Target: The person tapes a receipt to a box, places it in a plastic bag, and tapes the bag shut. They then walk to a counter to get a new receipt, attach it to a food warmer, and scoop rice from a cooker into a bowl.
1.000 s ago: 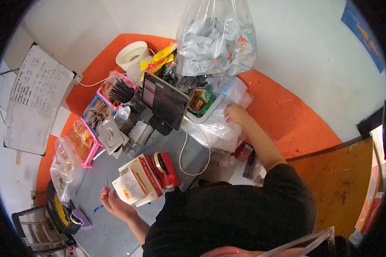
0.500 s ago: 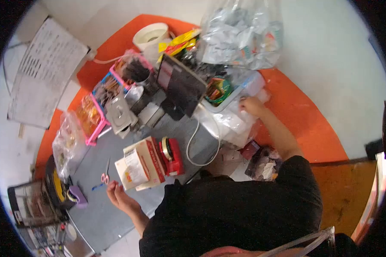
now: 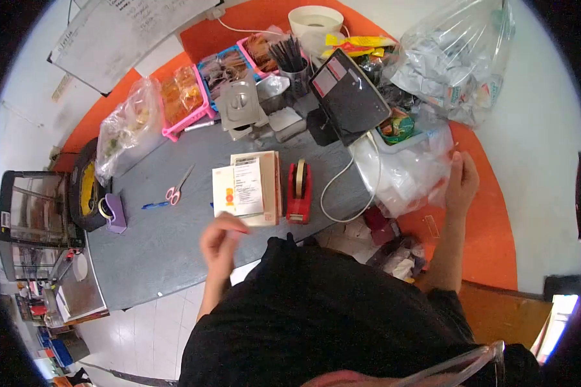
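Observation:
My right hand [image 3: 463, 180] is at the right edge of a pile of clear plastic bags [image 3: 403, 171], its fingers closed on the thin plastic of one bag. My left hand [image 3: 221, 242], slightly blurred, hovers at the near edge of the cardboard boxes, fingers bent and thumb apart, with nothing visible in it. A printed receipt [image 3: 248, 184] lies on the stacked cream-coloured boxes [image 3: 271, 187]. Just right of these stands a red tape dispenser [image 3: 298, 206] with a roll of tape.
Pink-handled scissors [image 3: 174, 193] and a blue pen [image 3: 155, 206] lie left on the grey table [image 3: 135, 258]. A purple tape dispenser [image 3: 115, 213] is further left. A tablet screen [image 3: 352, 97] on a stand, baskets [image 3: 186, 97] of packets and a white cable [image 3: 326, 206] are around.
The view has turned and shifted. My right hand has moved away from the middle of the plastic bags to their right edge. My left hand has come from beside the scissors to the boxes.

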Action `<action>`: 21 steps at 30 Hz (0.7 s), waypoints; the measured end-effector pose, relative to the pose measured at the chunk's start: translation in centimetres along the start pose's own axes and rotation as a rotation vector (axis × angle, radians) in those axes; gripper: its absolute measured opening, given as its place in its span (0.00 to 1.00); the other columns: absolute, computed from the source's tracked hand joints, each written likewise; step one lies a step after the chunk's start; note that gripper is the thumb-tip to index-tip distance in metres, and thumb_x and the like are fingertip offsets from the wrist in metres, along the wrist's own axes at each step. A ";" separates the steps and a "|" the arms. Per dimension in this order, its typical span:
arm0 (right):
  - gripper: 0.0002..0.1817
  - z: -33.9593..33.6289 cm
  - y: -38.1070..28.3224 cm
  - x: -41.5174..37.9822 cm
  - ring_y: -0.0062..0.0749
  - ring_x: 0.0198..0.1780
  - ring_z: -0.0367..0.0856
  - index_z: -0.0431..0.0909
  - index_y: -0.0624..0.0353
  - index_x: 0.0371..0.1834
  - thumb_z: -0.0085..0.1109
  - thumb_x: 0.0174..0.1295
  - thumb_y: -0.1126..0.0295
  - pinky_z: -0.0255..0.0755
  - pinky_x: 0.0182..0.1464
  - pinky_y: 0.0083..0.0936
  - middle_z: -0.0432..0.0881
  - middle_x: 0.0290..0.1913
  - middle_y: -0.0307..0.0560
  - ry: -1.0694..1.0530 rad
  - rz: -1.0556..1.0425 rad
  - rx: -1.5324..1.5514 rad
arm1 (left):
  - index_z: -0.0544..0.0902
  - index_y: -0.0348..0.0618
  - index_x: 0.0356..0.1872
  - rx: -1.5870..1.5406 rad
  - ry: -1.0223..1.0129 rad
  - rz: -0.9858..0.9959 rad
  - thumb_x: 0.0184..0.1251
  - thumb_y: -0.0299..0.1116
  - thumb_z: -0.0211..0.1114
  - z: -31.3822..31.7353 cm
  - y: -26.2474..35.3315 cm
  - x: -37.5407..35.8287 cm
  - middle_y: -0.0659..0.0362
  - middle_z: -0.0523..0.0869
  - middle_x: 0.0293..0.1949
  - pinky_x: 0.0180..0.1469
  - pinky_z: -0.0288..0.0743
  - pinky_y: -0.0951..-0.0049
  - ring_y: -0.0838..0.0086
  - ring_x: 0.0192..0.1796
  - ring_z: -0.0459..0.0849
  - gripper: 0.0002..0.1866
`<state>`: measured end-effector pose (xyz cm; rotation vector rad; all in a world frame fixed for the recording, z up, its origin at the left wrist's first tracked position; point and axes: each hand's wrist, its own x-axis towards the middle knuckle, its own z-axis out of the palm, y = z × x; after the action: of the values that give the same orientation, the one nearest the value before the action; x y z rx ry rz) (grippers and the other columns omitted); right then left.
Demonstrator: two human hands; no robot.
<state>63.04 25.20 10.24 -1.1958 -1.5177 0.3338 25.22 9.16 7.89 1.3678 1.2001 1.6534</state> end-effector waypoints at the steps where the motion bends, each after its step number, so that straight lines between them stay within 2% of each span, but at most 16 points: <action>1: 0.08 0.7 -2.3 -1.4 0.20 0.28 0.69 0.72 0.63 0.25 0.49 0.59 0.72 0.62 0.29 0.19 0.71 0.24 0.38 0.072 0.121 0.199 | 0.77 0.35 0.28 0.004 -0.239 -0.053 0.56 0.24 0.54 0.1 0.4 0.0 0.54 0.81 0.31 0.41 0.69 0.72 0.70 0.37 0.77 0.04; 3: 0.08 3.5 -6.1 -4.5 0.17 0.27 0.68 0.72 0.62 0.23 0.51 0.58 0.73 0.62 0.28 0.15 0.71 0.25 0.34 0.134 0.259 0.247 | 0.77 0.33 0.39 -0.084 -0.758 -0.160 0.60 0.31 0.54 0.6 1.6 1.1 0.51 0.79 0.42 0.49 0.67 0.69 0.66 0.47 0.76 0.11; 5: 0.08 7.5 -10.1 -8.4 0.20 0.26 0.69 0.72 0.62 0.22 0.52 0.57 0.72 0.64 0.28 0.18 0.72 0.24 0.36 0.052 0.254 0.487 | 0.72 0.34 0.47 -0.155 -0.902 -0.150 0.62 0.34 0.53 1.0 1.6 1.4 0.51 0.76 0.48 0.54 0.63 0.69 0.64 0.52 0.73 0.16; 6: 0.06 9.5 -10.7 -10.3 0.24 0.26 0.70 0.72 0.61 0.21 0.55 0.54 0.74 0.66 0.28 0.20 0.73 0.24 0.40 0.007 -0.050 0.304 | 0.68 0.34 0.54 -0.215 -1.034 -0.145 0.64 0.37 0.51 0.8 1.7 1.2 0.50 0.72 0.54 0.58 0.60 0.68 0.62 0.57 0.69 0.21; 7: 0.03 11.6 -12.5 -12.2 0.30 0.26 0.73 0.74 0.60 0.22 0.58 0.50 0.76 0.67 0.31 0.23 0.74 0.23 0.43 -0.079 -0.113 0.422 | 0.68 0.34 0.54 -0.220 -1.037 -0.136 0.64 0.37 0.51 0.2 1.7 0.6 0.50 0.72 0.54 0.58 0.60 0.68 0.62 0.57 0.69 0.21; 8: 0.03 12.4 -13.8 -13.2 0.33 0.33 0.74 0.75 0.61 0.25 0.60 0.48 0.77 0.68 0.35 0.25 0.75 0.30 0.46 -0.418 -0.214 0.398 | 0.64 0.35 0.57 -0.277 -0.852 -0.182 0.64 0.37 0.51 -0.5 1.8 -0.6 0.50 0.69 0.56 0.59 0.58 0.69 0.65 0.58 0.67 0.23; 10: 0.08 16.3 -16.1 -16.0 0.34 0.35 0.71 0.75 0.60 0.33 0.59 0.49 0.76 0.67 0.37 0.25 0.71 0.39 0.48 -0.630 -0.361 0.665 | 0.55 0.36 0.62 -0.381 -0.480 -0.278 0.65 0.38 0.51 -2.1 1.9 -2.8 0.50 0.63 0.60 0.61 0.54 0.71 0.69 0.61 0.62 0.29; 11: 0.08 17.4 -16.6 -17.2 0.34 0.35 0.71 0.75 0.60 0.33 0.59 0.49 0.76 0.67 0.37 0.25 0.71 0.39 0.48 -0.627 -0.358 0.661 | 0.64 0.35 0.58 -0.310 -0.251 -0.369 0.62 0.30 0.52 -2.9 2.2 -3.4 0.50 0.71 0.54 0.59 0.57 0.72 0.72 0.58 0.67 0.22; 12: 0.11 18.3 -17.0 -18.4 0.34 0.38 0.70 0.75 0.59 0.35 0.61 0.47 0.75 0.67 0.39 0.26 0.69 0.42 0.48 -0.764 -0.384 0.664 | 0.64 0.35 0.58 -0.310 -0.259 -0.372 0.62 0.30 0.52 -4.5 2.4 -4.0 0.50 0.71 0.54 0.59 0.57 0.72 0.72 0.58 0.67 0.22; 14: 0.14 19.0 -18.2 -20.1 0.35 0.41 0.70 0.75 0.58 0.38 0.62 0.46 0.75 0.67 0.41 0.26 0.68 0.45 0.49 -0.890 -0.410 0.657 | 0.75 0.36 0.48 0.210 -0.244 -0.521 0.58 0.22 0.52 -8.4 2.8 -5.3 0.51 0.78 0.45 0.56 0.61 0.72 0.71 0.52 0.73 0.15; 15: 0.15 18.9 -19.1 -20.7 0.36 0.43 0.69 0.76 0.56 0.39 0.62 0.45 0.76 0.66 0.44 0.27 0.68 0.45 0.49 -0.721 -0.339 0.520 | 0.80 0.37 0.39 0.245 -0.154 -0.276 0.55 0.19 0.52 -8.9 3.2 -6.3 0.53 0.82 0.39 0.53 0.66 0.68 0.67 0.47 0.78 0.12; 16: 0.17 18.8 -20.1 -21.0 0.37 0.46 0.69 0.76 0.55 0.40 0.62 0.44 0.77 0.64 0.46 0.28 0.68 0.45 0.49 -0.551 -0.269 0.382 | 0.80 0.37 0.39 0.240 -0.163 -0.270 0.55 0.19 0.52 -10.1 3.8 -6.4 0.53 0.82 0.39 0.53 0.66 0.68 0.67 0.47 0.78 0.12; 17: 0.17 18.7 -21.5 -21.1 0.38 0.52 0.65 0.76 0.52 0.41 0.60 0.45 0.76 0.59 0.51 0.31 0.69 0.48 0.48 -0.478 -0.275 0.148 | 0.80 0.38 0.39 0.420 -0.337 -0.025 0.53 0.19 0.52 -11.6 4.7 -6.4 0.53 0.81 0.40 0.52 0.68 0.66 0.65 0.46 0.79 0.13; 18: 0.17 18.9 -22.3 -21.2 0.38 0.52 0.65 0.76 0.52 0.41 0.60 0.45 0.76 0.59 0.51 0.31 0.69 0.48 0.48 -0.475 -0.272 0.138 | 0.79 0.39 0.39 0.593 -0.504 0.226 0.51 0.18 0.52 -13.0 5.5 -6.7 0.52 0.81 0.42 0.51 0.69 0.64 0.63 0.46 0.79 0.14; 20: 0.13 19.5 -23.3 -21.0 0.36 0.57 0.60 0.77 0.52 0.37 0.58 0.46 0.74 0.56 0.53 0.32 0.68 0.52 0.46 -0.720 -0.521 -0.180 | 0.80 0.40 0.37 0.587 -0.529 0.239 0.51 0.18 0.51 -15.5 6.2 -8.3 0.53 0.81 0.41 0.48 0.72 0.60 0.62 0.45 0.80 0.13; 21: 0.07 20.4 -21.9 -21.7 0.36 0.50 0.68 0.78 0.52 0.31 0.57 0.47 0.71 0.60 0.49 0.33 0.74 0.44 0.45 -0.751 -0.629 -0.281 | 0.80 0.39 0.36 0.566 -0.369 0.270 0.53 0.19 0.52 -17.0 6.3 -9.4 0.52 0.82 0.39 0.48 0.72 0.60 0.62 0.43 0.80 0.12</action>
<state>31.81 5.72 7.19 -0.7499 -2.5676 0.1418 11.16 -5.51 9.93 2.1558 1.3536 1.1789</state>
